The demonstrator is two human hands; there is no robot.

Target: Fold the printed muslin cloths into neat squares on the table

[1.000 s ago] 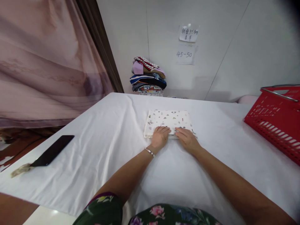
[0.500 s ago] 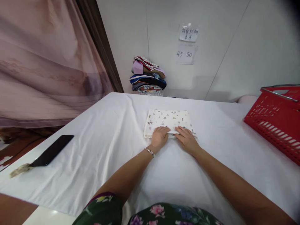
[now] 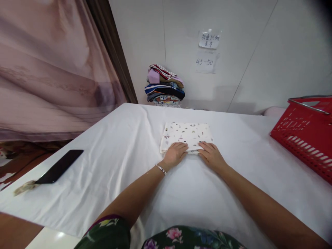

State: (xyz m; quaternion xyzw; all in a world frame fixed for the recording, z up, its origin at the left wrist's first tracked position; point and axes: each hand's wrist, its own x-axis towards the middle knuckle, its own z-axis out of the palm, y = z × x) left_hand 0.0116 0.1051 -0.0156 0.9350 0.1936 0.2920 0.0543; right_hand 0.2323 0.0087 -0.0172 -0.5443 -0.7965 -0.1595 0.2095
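A white cloth with small scattered prints [image 3: 186,133], folded into a flat rectangle in layers, lies on the white-covered table [image 3: 124,155]. My left hand [image 3: 176,154] rests on its near edge, left of the middle, with the fingers laid flat over the top layer. To the right, my right hand [image 3: 211,155] lies over the near right corner, fingers stretched out and slightly spread. A gap separates the two hands, and the layered near edge shows between them. Both thumbs are mostly hidden.
A black phone [image 3: 61,166] with a tassel lies at the left edge. The red basket [image 3: 308,131] stands at the right. Behind the table rises a pile of folded fabrics [image 3: 164,86] against the wall, and a pink curtain [image 3: 52,69] hangs at the left.
My right hand has slid right along the cloth's near edge, and my left hand a little left, widening the gap between them. The cloth's near edge looks flatter.
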